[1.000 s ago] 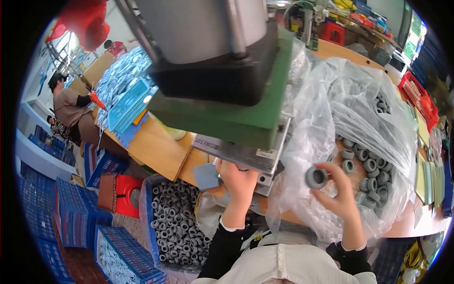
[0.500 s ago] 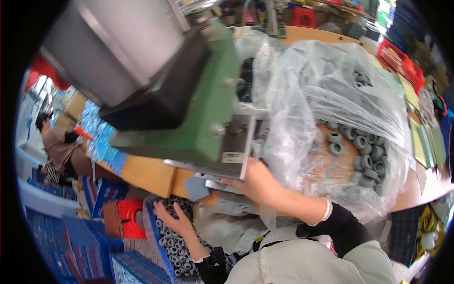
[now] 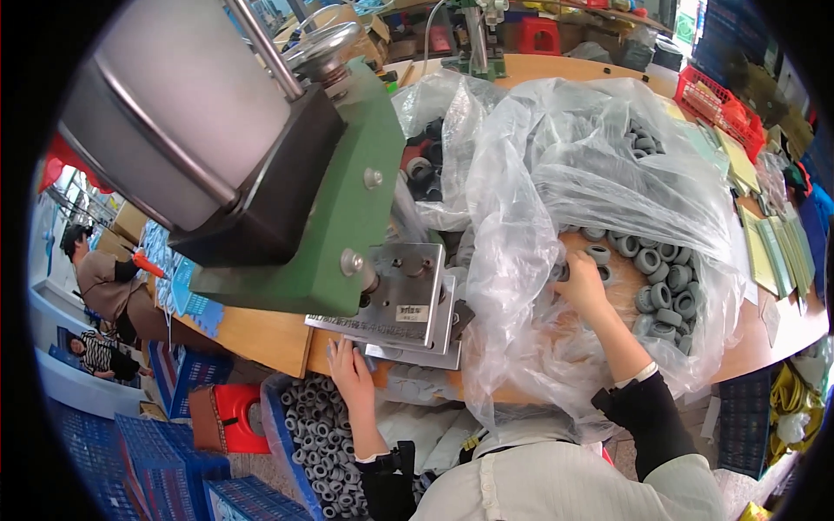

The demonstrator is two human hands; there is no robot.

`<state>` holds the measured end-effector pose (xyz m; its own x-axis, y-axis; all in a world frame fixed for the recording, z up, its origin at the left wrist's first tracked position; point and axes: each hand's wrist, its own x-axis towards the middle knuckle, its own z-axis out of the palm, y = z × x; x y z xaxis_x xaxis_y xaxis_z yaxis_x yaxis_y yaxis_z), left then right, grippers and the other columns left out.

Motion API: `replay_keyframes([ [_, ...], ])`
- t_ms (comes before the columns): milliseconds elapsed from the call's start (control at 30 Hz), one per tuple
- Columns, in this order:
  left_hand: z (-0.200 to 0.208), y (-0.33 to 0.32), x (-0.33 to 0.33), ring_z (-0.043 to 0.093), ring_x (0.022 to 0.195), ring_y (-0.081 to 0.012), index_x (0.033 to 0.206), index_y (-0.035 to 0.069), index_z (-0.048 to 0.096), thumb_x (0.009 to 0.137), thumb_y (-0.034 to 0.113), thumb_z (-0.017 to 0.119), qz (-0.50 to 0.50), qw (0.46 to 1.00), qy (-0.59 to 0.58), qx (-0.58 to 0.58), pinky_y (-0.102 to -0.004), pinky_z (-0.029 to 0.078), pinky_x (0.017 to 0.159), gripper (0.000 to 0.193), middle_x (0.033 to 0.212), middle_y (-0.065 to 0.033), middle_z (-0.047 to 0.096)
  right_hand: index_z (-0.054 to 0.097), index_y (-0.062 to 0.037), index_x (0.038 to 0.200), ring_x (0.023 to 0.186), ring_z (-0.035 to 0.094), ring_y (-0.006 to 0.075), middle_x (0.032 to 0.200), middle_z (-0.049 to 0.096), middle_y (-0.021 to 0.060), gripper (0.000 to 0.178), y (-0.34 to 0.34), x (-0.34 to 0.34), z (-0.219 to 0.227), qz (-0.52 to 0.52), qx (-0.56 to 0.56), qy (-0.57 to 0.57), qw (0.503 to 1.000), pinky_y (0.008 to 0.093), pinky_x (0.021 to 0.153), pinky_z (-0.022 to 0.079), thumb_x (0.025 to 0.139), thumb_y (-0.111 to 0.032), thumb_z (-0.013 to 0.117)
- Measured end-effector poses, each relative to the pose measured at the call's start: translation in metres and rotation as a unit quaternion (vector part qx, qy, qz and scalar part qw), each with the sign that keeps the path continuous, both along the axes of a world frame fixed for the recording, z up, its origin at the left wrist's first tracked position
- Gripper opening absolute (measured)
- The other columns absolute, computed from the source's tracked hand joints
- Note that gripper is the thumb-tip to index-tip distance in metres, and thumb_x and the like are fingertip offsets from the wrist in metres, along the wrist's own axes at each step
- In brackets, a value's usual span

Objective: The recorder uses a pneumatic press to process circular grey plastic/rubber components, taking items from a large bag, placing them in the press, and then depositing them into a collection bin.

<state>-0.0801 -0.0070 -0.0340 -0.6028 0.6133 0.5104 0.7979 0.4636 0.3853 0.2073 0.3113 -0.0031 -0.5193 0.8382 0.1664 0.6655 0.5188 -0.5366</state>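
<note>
My right hand (image 3: 580, 285) is over the table inside the clear plastic bag (image 3: 512, 200). Its fingers are closed on a small grey ring (image 3: 561, 272), partly hidden by them. Just right of it, more grey tyre-like rings (image 3: 662, 295) lie in a loose heap. My left hand (image 3: 351, 375) is at the front edge of a green press (image 3: 347, 234), fingers stretched out beside its metal tooling block (image 3: 404, 300). Nothing shows clearly in that hand; its fingertips are close against the block's lower edge.
Below my left hand stands a blue bin (image 3: 282, 434) full of small grey rings. A red stool (image 3: 243, 417) and stacked blue crates (image 3: 165, 451) are to the left. Papers (image 3: 764, 247) and a red basket (image 3: 721, 108) lie at the right. Another person (image 3: 109, 273) works at the far left.
My right hand has left the press's tooling and moved right to the loose rings. My left hand has risen from above the bin to the press's front edge. The whole view has shifted slightly.
</note>
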Motion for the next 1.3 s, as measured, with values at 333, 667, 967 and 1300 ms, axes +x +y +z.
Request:
replay_keyframes([
  [333,0.111,0.082,0.064,0.056,0.086,-0.0283,0.108,0.004,0.055,0.066,0.018,0.076,-0.117,0.953,-0.143,0.241,-0.0415,0.039,0.080,0.048,0.088,-0.0092,0.060,0.057,0.0003,0.111,0.085,0.056,0.0153,0.103,0.053,0.0064,0.052,-0.072,0.034,0.086,-0.012,-0.046,0.210,0.976,0.0252,0.070,0.045,0.063,-0.003,0.077],
  [667,0.069,0.017,0.066,0.053,0.096,-0.0163,0.108,-0.001,0.055,0.075,0.006,0.071,0.119,0.923,-0.133,0.342,-0.0279,0.045,0.080,0.037,0.106,-0.0109,0.057,0.062,-0.0003,0.105,0.083,0.065,0.0274,0.094,0.065,0.0168,0.043,-0.157,-0.109,0.115,0.272,-0.102,0.301,0.908,0.0339,0.071,0.052,0.066,-0.006,0.078],
  [967,-0.004,-0.081,0.007,0.026,0.132,-0.0429,0.130,-0.004,0.042,0.087,0.015,0.059,0.229,0.966,0.021,0.118,-0.0487,0.020,0.109,0.051,0.139,-0.0237,0.037,0.062,0.0001,0.101,0.083,0.059,0.0394,0.090,0.062,0.0218,0.036,-0.153,-0.120,0.107,0.304,-0.124,0.277,0.903,0.0391,0.073,0.049,0.069,-0.008,0.073],
  [1300,0.004,-0.011,-0.019,0.045,0.119,-0.0425,0.118,-0.001,0.054,0.087,0.005,0.047,0.046,0.999,-0.003,-0.007,-0.0459,0.036,0.099,0.033,0.125,-0.0178,0.054,0.061,0.0008,0.098,0.083,0.061,0.0334,0.092,0.062,0.0193,0.023,-0.001,-0.045,0.018,0.012,0.017,0.137,0.990,0.0378,0.075,0.048,0.076,-0.002,0.056],
])
